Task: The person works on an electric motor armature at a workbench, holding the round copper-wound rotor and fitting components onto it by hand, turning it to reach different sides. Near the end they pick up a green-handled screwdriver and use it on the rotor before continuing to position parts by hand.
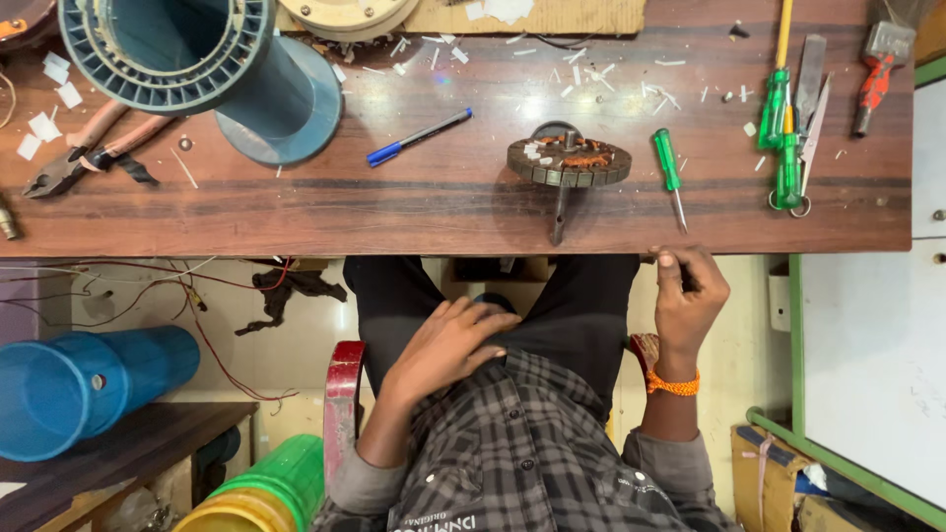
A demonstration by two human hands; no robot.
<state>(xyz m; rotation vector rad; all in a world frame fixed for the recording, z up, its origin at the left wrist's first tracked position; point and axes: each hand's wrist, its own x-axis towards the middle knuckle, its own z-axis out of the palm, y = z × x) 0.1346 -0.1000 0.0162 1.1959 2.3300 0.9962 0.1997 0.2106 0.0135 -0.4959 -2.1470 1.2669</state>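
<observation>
A brown cardboard box [778,473] with open flaps sits on the floor at lower right beside a green rail, and a flat piece of brown cardboard [552,15] lies at the counter's far edge.

The scene is seen by a single head-worn camera, aimed straight down from well above, so that the wooden workbench [453,202] is spread across the upper frame and the person's own lap and chair are taken in below it.
</observation>
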